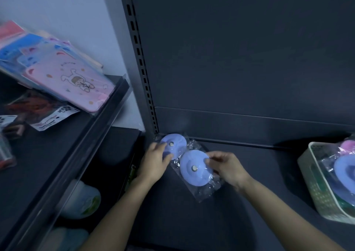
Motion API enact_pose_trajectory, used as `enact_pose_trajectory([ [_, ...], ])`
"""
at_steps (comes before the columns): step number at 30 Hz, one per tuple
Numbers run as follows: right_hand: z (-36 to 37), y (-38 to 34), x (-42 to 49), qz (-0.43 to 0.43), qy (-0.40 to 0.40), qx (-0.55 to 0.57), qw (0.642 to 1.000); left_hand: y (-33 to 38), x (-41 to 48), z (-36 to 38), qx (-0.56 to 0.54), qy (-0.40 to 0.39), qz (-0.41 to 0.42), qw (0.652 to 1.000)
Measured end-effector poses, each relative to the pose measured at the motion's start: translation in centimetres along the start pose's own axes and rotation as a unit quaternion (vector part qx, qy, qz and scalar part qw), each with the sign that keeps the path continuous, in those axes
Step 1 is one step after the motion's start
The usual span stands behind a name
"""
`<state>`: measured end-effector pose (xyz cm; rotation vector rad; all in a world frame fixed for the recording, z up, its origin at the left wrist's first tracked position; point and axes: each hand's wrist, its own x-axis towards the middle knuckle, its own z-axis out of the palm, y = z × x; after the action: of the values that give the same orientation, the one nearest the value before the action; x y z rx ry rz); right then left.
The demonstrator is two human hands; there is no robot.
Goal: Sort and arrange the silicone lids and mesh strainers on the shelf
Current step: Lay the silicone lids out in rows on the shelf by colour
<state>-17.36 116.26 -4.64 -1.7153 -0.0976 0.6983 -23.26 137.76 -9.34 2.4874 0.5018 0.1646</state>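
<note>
Dark shelf [259,183], bagged lid [192,174] in R hand [227,169]

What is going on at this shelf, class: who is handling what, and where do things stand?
A person is sorting bagged blue silicone lids on a dark shelf. The left grip, a bare hand, holds the rear lid near the shelf's back left corner. The right grip pinches the edge of the nearer lid, which sits in its clear bag just in front of the other. A pale basket at the right holds more bagged items, one of them blue.
</note>
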Motion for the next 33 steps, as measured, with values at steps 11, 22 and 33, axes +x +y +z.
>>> enact_pose_trajectory([
  [11, 5.3, -1.9, 4.8, -0.083, -0.054, -0.192, 0.976, -0.4, -1.1, -2.0, -0.148, 0.053, -0.066, 0.985],
  [22, 5.6, 0.0, 1.5, -0.16, 0.013, -0.453, 0.877, -1.0, -2.1, -0.2, -0.089, 0.089, -0.13, 0.983],
  [33, 5.1, 2.7, 0.2, -0.168, -0.04, -0.542, 0.822, 0.1, -2.1, 0.5, -0.116, 0.106, -0.165, 0.974],
])
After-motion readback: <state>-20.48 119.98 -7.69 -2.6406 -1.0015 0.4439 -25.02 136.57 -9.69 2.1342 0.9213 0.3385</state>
